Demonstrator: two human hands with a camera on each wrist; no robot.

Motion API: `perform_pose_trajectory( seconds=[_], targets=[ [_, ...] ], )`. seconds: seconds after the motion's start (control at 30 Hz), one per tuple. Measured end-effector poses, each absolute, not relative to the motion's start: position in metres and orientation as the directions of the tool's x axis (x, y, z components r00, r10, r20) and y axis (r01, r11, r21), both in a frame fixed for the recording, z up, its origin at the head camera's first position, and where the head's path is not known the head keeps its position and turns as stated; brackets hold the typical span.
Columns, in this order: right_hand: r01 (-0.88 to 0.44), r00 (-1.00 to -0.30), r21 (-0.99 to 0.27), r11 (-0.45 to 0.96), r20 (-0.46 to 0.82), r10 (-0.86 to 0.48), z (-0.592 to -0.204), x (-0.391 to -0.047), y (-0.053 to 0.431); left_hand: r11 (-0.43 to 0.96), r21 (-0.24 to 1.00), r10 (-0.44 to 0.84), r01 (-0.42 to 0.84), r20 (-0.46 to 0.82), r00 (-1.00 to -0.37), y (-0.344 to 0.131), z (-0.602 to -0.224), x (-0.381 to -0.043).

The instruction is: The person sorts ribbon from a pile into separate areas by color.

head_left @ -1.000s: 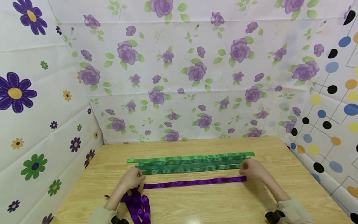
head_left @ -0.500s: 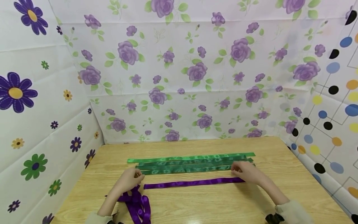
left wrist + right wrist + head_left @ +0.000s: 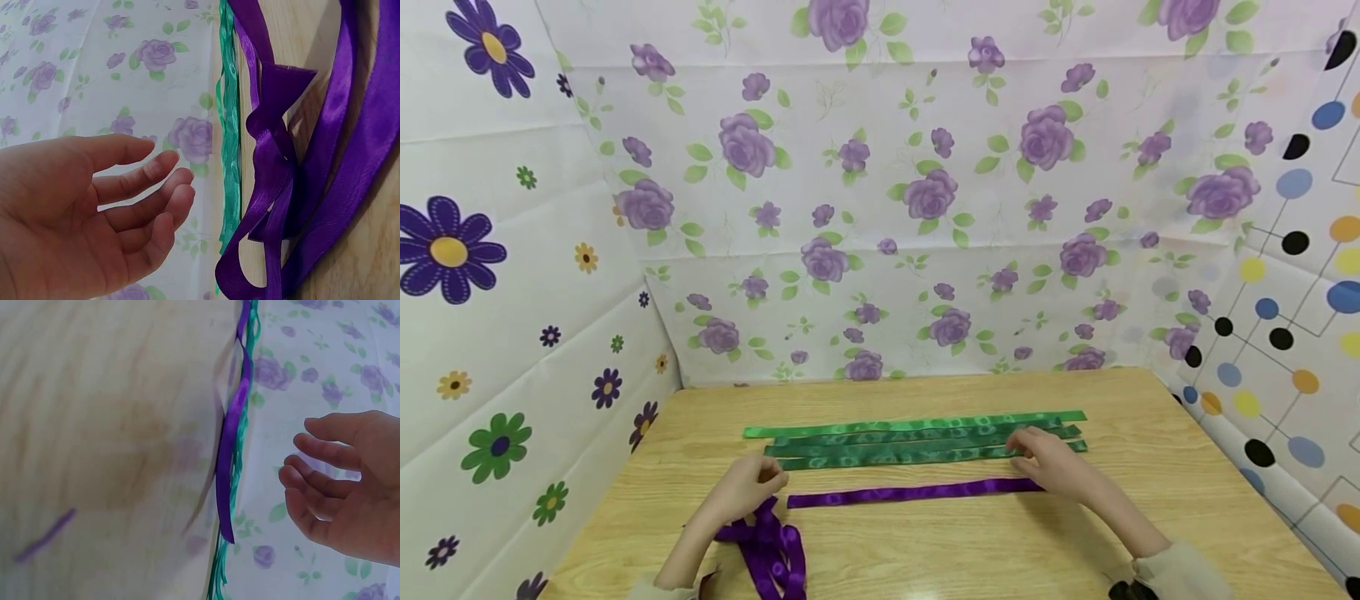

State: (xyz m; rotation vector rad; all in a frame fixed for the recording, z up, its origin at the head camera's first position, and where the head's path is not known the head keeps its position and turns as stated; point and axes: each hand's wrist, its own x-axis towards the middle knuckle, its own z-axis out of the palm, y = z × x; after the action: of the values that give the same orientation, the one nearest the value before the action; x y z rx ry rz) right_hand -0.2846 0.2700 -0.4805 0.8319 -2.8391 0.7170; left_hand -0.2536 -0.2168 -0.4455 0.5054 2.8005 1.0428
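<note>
My left hand (image 3: 747, 487) hovers above a loose heap of purple ribbon (image 3: 766, 546), fingers loosely bent and holding nothing. In the left wrist view the bare palm and fingers (image 3: 134, 209) stay apart from the looped purple ribbon beside them. A straight purple ribbon strip (image 3: 910, 493) lies flat across the middle of the table. Over its right end is my right hand (image 3: 1054, 468), also with relaxed fingers and nothing in them; it hides that end in the head view. From the right wrist, the strip's cut end shows clear of the fingers (image 3: 319, 487).
Behind the purple strip, a bright green ribbon (image 3: 917, 424) and several darker green ribbons (image 3: 895, 452) lie side by side on the wooden table (image 3: 970, 550). Flowered cloth (image 3: 880, 208) hangs behind the table, and a dotted cloth (image 3: 1262, 375) on the right.
My right hand has moved left from the purple strip's right end to over the strip, its fingers loosening. The left hand has barely moved; its fingers have spread a little.
</note>
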Motion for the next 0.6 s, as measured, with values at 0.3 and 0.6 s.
perform_pose_trajectory(
  seconds=[0.3, 0.6],
  targets=[
    [-0.569, -0.822, -0.326, 0.755, 0.226, -0.522, -0.479, -0.278, 0.253, 0.678, 0.649, 0.458, 0.345, -0.005, -0.889, -0.215, -0.444, -0.246],
    [-0.611, -0.791, -0.238, 0.755, 0.222, -0.570, -0.471, -0.270, 0.239, 0.680, 0.638, 0.504, 0.362, -0.049, -0.862, -0.218, -0.444, -0.242]
  ],
)
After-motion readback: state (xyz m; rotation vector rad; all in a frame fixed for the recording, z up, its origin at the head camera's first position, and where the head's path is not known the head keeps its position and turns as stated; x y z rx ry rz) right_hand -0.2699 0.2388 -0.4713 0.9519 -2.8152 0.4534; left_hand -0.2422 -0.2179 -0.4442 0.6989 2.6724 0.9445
